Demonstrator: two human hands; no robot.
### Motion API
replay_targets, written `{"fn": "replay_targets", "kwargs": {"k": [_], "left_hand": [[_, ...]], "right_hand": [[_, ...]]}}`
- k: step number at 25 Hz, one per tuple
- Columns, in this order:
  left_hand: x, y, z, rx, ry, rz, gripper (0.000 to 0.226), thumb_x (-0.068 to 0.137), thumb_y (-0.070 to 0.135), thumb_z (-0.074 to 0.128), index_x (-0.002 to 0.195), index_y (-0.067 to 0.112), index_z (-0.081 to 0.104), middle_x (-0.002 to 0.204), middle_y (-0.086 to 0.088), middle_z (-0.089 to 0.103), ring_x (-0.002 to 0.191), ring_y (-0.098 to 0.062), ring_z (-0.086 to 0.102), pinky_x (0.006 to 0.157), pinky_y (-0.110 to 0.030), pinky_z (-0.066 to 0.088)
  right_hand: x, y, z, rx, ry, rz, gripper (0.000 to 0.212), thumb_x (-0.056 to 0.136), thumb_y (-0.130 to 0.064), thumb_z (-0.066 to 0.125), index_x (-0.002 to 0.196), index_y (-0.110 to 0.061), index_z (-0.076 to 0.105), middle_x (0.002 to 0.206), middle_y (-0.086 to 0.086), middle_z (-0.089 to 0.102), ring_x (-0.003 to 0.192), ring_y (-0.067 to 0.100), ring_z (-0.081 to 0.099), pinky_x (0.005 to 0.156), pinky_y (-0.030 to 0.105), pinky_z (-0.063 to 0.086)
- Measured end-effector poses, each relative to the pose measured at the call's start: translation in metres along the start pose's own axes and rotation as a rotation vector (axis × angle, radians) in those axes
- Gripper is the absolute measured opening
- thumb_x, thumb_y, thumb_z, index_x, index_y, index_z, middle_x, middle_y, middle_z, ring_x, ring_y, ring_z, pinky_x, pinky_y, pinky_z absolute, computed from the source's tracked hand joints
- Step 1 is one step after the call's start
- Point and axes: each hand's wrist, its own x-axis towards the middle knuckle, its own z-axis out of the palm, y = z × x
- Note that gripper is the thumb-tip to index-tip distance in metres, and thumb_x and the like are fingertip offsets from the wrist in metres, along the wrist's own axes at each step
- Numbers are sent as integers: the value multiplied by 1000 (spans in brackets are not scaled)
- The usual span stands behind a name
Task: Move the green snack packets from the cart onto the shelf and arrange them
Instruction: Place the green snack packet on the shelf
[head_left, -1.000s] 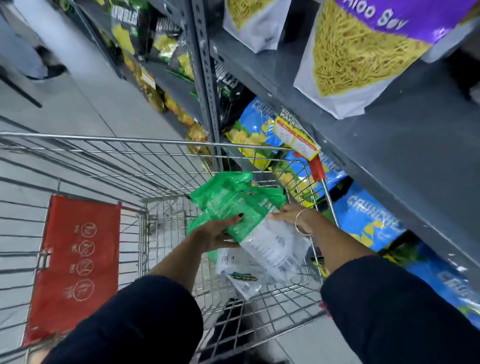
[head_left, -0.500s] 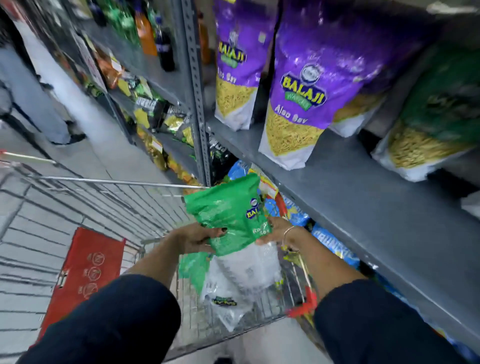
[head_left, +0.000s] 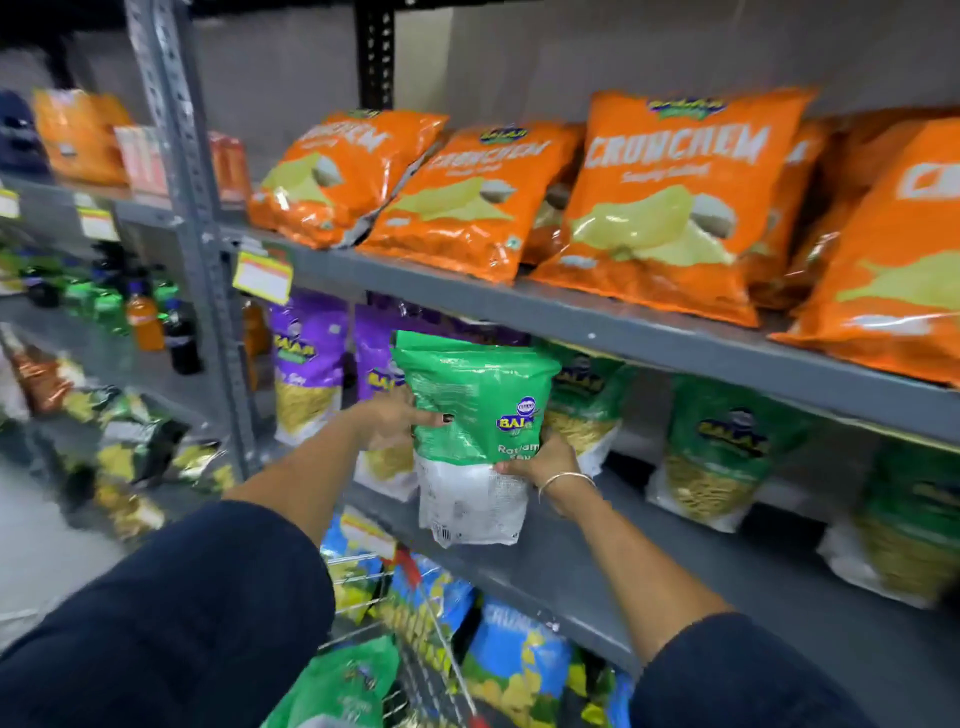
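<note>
We have the green packet (head_left: 470, 415) upright between both hands: our left hand (head_left: 387, 418) pinches its left edge with the thumb laid across the front, and our right hand (head_left: 545, 462) cups the lower right side where green print meets the clear bottom, so each grip is closed on the bag. Holding it by two sides keeps the floppy pouch facing forward, label readable, ready to stand. Just behind the grip sit purple packets (head_left: 309, 364); to the right of it stand matching green packets on the shelf (head_left: 727, 447), so we judge this one belongs in the gap beside them. Below the grip the shelf board (head_left: 571, 566) is bare. Further down, under our sleeves, the cart (head_left: 441, 660) holds another green packet in the cart (head_left: 345, 686), so more remain to move
</note>
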Motion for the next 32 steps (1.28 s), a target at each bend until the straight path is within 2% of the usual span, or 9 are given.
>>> {"fn": "replay_targets", "kwargs": {"k": [4,8,16,20,23,25,27,29,32], "left_hand": [[56,6,58,10,-222,65,52,80,2,64,128,7,46,133,-9,54,127,-26,46,109,-42,33],[92,-9,98,-27,-284,96,58,75,-8,64,128,1,42,108,-3,63,107,-20,54,95,-41,44],[109,-26,87,163,-533,-145,41,80,-24,37,86,12,55,62,3,71,59,-8,65,66,-25,54],[98,-34,91,197,-599,-149,42,85,-16,41,119,9,45,95,-15,65,64,-12,73,61,-21,59],[96,-42,113,253,-398,-4,72,67,2,69,132,10,39,117,-10,57,96,-18,65,69,-27,51],[94,-45,129,239,-321,63,87,64,2,75,137,12,30,131,-6,51,120,-23,50,86,-31,45],[92,-44,145,190,-327,74,90,66,-5,74,139,8,21,134,-11,50,125,-25,47,103,-35,41],[85,-36,157,236,-343,56,88,70,-4,72,138,8,16,134,-10,48,127,-26,43,104,-36,36],[80,-28,150,262,-442,-37,87,75,-3,67,139,18,11,140,-6,43,131,-27,39,103,-45,34]], "right_hand": [[12,30,-49,-15,224,84,47,56,8,81,98,-1,63,100,15,70,85,19,61,73,22,56],[18,69,-68,-40,343,127,55,54,6,82,105,2,60,105,22,70,95,28,66,91,47,53],[41,103,-76,-211,387,290,75,58,-34,82,113,-1,42,116,20,61,101,33,61,84,42,51],[32,103,-69,-26,317,405,42,77,-29,67,94,-11,33,92,16,52,61,26,55,57,44,55],[22,100,-76,-115,143,343,24,80,3,56,91,-13,41,92,12,51,77,22,51,48,25,42],[17,102,-86,-201,-43,287,45,72,8,64,108,-11,45,122,17,51,108,17,45,69,12,49],[12,102,-89,-280,-164,309,79,67,-11,76,134,-16,35,147,12,32,138,22,23,111,31,33],[12,98,-82,-398,-156,310,92,66,-26,79,142,-23,26,154,6,21,145,29,0,118,45,11],[10,98,-80,-203,18,262,94,61,-11,83,137,-9,28,144,12,41,136,27,34,111,38,33]]}}
